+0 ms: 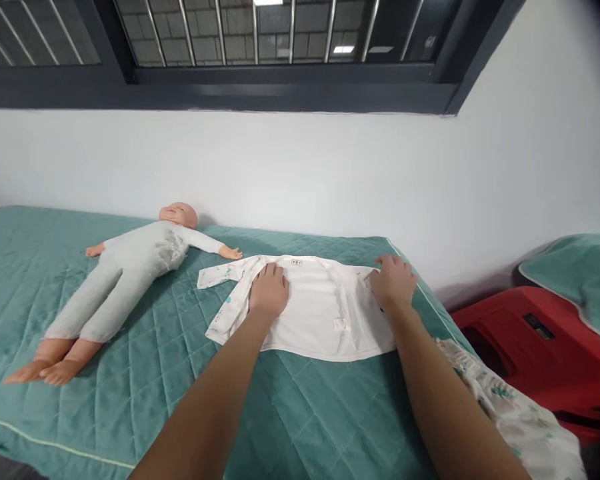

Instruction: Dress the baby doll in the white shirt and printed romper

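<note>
A white baby shirt [315,307] lies spread open, inside facing up, on the green quilted cover. Its left sleeve stretches out toward the doll, and small coloured prints show on the sleeve and front flap. My left hand [270,290] rests on the shirt's left front, palm down with the fingers laid on the cloth. At the shirt's right shoulder my right hand [394,281] is closed on the sleeve cloth, most of which it hides. A baby doll [140,257] in a white cloth body lies face up to the left, one hand near the shirt's sleeve.
Green quilted bedding [180,400] covers the bed. Printed white cloth [525,413] lies bunched at the right edge, partly behind my right forearm. Beyond it stands a red plastic chair [540,340] with a green cloth [580,280] above. Behind are a white wall and a barred window [280,87].
</note>
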The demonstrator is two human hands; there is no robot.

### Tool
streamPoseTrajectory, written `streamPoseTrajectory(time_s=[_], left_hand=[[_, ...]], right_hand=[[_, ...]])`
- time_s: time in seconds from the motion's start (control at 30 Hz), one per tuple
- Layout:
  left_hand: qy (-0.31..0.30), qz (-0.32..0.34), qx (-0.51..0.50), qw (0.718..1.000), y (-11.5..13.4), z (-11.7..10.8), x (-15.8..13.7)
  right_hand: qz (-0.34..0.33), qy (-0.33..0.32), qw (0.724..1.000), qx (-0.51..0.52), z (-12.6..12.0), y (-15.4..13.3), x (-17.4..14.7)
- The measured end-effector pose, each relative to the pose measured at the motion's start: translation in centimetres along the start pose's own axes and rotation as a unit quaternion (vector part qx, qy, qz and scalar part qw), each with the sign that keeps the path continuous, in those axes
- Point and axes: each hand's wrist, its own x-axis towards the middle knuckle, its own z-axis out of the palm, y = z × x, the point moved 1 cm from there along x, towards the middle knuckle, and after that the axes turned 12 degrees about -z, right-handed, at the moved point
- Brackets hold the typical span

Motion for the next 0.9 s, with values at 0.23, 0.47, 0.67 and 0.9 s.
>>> streamPoseTrajectory(time_s=[0.23, 0.47, 0.67, 0.9], left_hand=[[0.023, -0.003, -0.012, 1.000, 0.1, -0.3, -0.2], [0.078, -0.006, 0.003, 0.997, 0.2, -0.8, -0.7], [0.063, -0.015, -0.009, 0.998, 0.0, -0.3, -0.4], [0.074, -0.001, -0.024, 0.997, -0.4, 0.0, -0.2]], right_hand=[[-0.206, 0.018, 0.943, 0.263, -1.0, -7.4, -3.2], [-0.349, -0.125, 0.903, 0.218, -0.3, -14.5, -7.6], [-0.328, -0.169, 0.920, 0.136, 1.0, -14.2, -7.9], [-0.261, -0.174, 0.946, 0.079, 1.7, -14.0, -8.1]])
